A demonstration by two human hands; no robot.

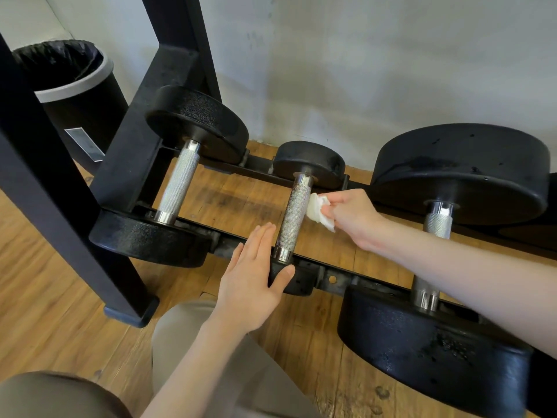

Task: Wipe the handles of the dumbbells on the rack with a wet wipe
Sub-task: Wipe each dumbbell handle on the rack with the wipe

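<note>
Right hand (351, 217) pinches the soft, limp wipe (319, 211) against the middle handle (294, 217) on the rack (331, 279); left hand (251, 282), fingers straight, steadies the heavy dumbbell's near head (knurling probably snags).

The right hand (351, 217) pinches a crumpled wet wipe (319, 211), seemingly touching the middle dumbbell's handle (294, 217); the left hand (251, 277) rests flat on its near head (297, 280).
</note>
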